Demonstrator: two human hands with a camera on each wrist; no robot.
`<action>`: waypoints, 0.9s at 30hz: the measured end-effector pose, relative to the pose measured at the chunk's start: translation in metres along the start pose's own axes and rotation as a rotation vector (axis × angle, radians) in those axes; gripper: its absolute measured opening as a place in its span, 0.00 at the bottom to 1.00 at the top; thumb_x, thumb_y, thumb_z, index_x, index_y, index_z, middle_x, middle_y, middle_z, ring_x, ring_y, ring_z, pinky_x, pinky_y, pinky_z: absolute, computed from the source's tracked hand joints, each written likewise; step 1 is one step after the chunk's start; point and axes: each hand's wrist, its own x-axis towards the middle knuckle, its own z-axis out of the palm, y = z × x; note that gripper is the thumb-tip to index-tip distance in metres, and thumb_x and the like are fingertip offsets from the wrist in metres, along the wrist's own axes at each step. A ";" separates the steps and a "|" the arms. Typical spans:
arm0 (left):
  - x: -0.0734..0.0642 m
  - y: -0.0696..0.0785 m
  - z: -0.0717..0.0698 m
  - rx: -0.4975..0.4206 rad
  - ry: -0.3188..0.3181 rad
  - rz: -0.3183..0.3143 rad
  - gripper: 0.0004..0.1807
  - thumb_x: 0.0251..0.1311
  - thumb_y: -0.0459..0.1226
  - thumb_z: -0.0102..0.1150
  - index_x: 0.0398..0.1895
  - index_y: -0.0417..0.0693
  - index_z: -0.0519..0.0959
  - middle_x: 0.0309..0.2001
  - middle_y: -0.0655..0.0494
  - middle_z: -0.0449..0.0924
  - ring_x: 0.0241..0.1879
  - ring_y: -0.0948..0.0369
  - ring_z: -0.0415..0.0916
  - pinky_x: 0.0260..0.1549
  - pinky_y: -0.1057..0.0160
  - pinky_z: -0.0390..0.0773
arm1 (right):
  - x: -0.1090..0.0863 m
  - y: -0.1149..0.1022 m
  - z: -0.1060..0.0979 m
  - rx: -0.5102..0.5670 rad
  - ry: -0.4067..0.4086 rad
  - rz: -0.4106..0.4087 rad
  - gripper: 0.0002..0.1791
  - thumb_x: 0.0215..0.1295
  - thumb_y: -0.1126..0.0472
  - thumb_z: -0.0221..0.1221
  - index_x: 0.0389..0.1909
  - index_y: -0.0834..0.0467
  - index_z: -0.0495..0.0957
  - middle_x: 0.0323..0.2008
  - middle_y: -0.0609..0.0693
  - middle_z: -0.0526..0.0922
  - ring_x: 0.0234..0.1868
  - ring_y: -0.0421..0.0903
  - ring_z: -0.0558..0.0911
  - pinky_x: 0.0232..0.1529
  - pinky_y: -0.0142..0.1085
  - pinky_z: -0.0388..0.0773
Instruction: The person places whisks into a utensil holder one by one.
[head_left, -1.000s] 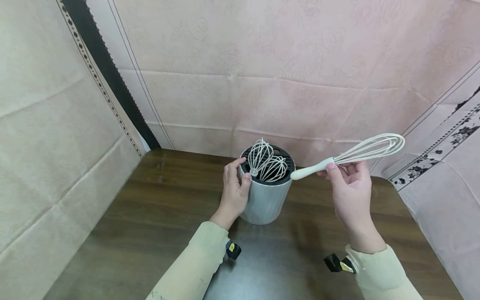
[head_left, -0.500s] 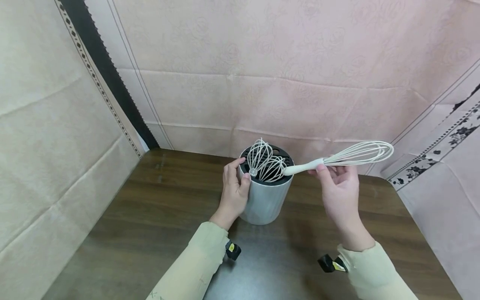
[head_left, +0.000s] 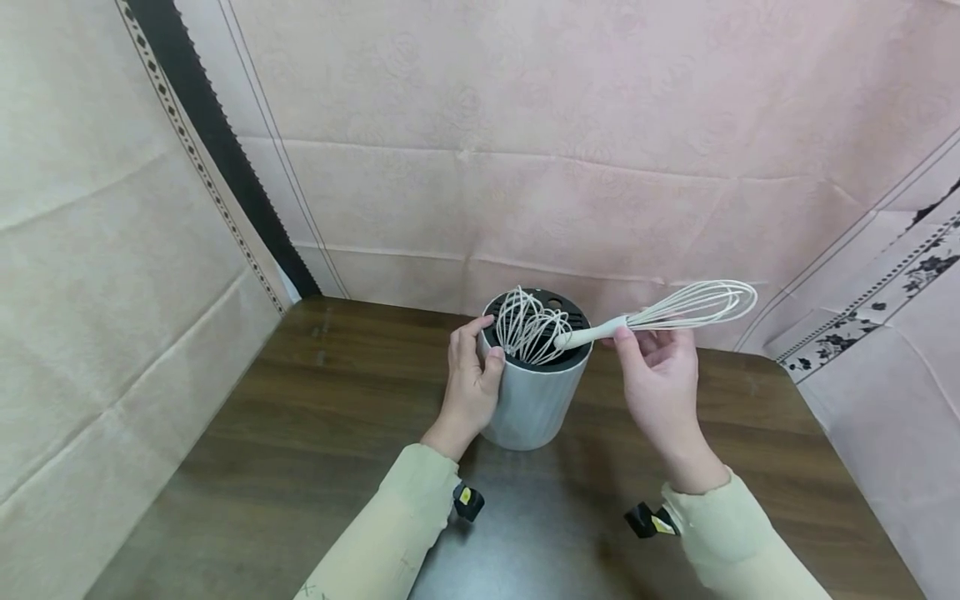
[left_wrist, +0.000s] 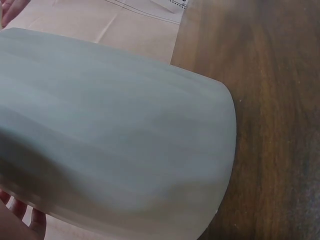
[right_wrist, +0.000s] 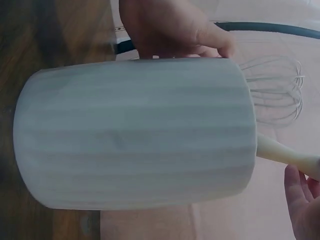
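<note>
A grey-white ribbed utensil holder stands upright on the table, with a black slotted insert in its top. My left hand grips its left side near the rim, thumb at the front. Two whisk heads poke up from the insert, overlapping each other. My right hand pinches a third white whisk where handle meets wires. It lies nearly level, wires to the right, and its handle end is over the holder's top right. In the right wrist view, this whisk's handle is partly hidden behind the holder's rim.
The dark wooden table spreads around the holder. A pale patterned cloth hangs right behind the table's far edge, with more cloth at left and right. Both wrists carry small black devices.
My right hand has moved left with its whisk, bringing the handle end from beside the rim to over the insert. The left whisk head in the holder has tipped slightly. My left hand stays put.
</note>
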 end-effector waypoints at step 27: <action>0.000 0.001 0.000 0.001 0.011 0.018 0.27 0.70 0.57 0.35 0.69 0.61 0.55 0.61 0.49 0.57 0.62 0.56 0.56 0.57 0.48 0.61 | -0.010 -0.011 0.018 -0.311 -0.114 0.143 0.16 0.62 0.77 0.56 0.51 0.73 0.68 0.44 0.67 0.78 0.42 0.44 0.80 0.46 0.29 0.76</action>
